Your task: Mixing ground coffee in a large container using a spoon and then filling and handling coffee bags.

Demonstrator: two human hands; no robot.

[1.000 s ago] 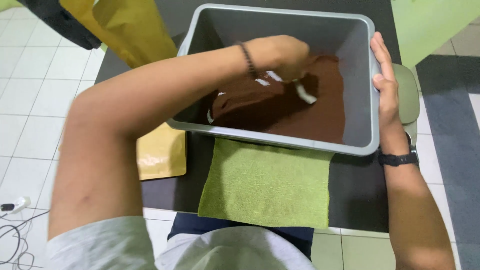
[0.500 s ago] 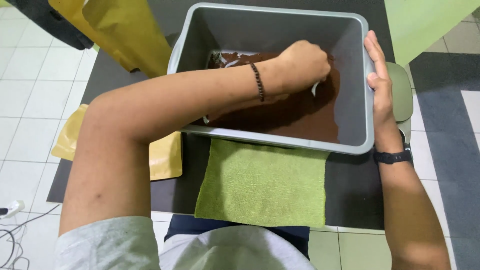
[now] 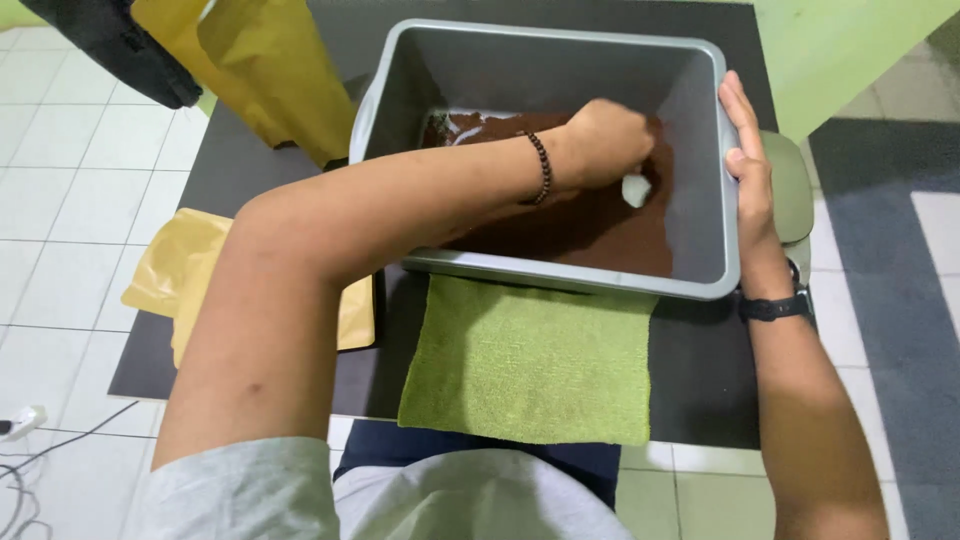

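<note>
You are working at a black bench [image 3: 250, 170], where a grey plastic tub [image 3: 560, 60] is sitting toward the far edge, brown powder [image 3: 580, 225] covering its floor. A green towel [image 3: 530, 360] is lying at the near edge, just in front of the tub. Yellow pouches [image 3: 160, 275] are resting at the left edge. Your right hand [image 3: 750, 165] is lying flat, fingers together, against the tub's right rim. Your left hand [image 3: 605, 140] is curling around a small white scoop [image 3: 636, 190] in the powder.
</note>
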